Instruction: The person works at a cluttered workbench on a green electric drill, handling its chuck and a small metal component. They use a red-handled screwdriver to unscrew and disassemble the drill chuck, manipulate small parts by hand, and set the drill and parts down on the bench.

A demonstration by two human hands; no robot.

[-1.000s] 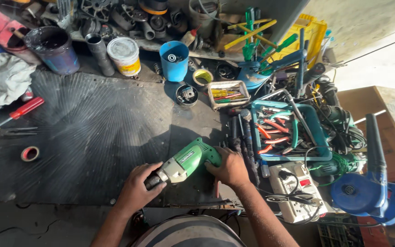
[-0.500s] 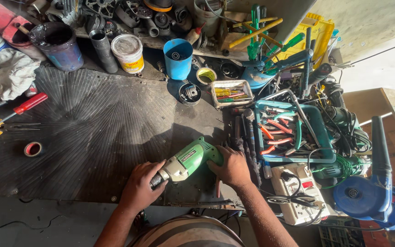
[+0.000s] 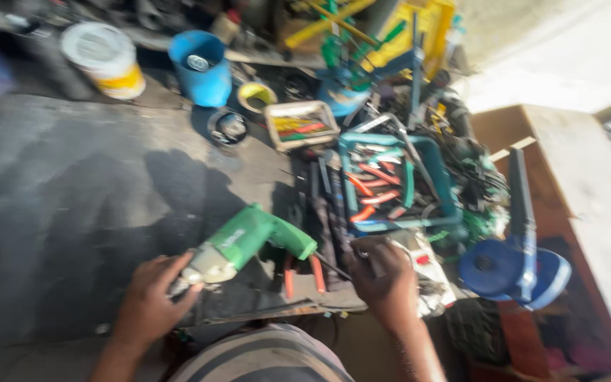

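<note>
1. Dark, grimy workbench [image 3: 72, 212] w/ rubber-like mat; back edge crowded w/ cans & tubs, right side heaped w/ tools. Frame is motion-blurred.
2. Green power drill [image 3: 249, 240] lies on its side near front edge, nose pointing lower-left, grip end to the right.
3. Left hand [image 3: 151, 301] rests on drill's pale front end, fingers curled loosely over the chuck area; looks like contact, not a firm clamp.
4. Right hand [image 3: 385, 277] is just right of the drill, off it, fingers bunched around something small & dark; can't tell what, too blurred.
5. Orange-handled pliers [image 3: 302, 272] lie betw. drill & right hand.
6. Teal tray [image 3: 429, 180] holds more red-handled tools; blue blower [image 3: 514, 265] sits far right, blue cup [image 3: 203, 67] & white tub [image 3: 104, 56] at back.
7. Handling, my read: drill is rigid, hard plastic shell, prob. fairly heavy w/ weight toward the motor/nose. Not fragile, not slippery if dry. Best hold = pistol grip at the right end, 2nd hand steadying the body behind the chuck.
</note>
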